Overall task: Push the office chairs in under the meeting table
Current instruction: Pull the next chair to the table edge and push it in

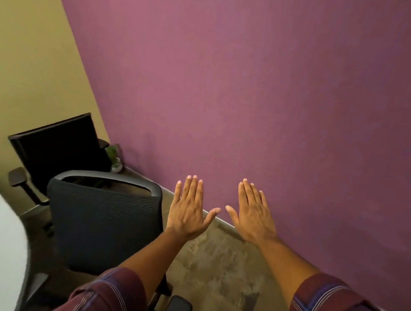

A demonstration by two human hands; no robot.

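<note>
Purple wall backs both flat, spread, empty hands, left hand and right hand, beside the mesh chair; behind the chair, a small potted plant.

Mottled carpet floor bears two office chairs and a plant.
</note>
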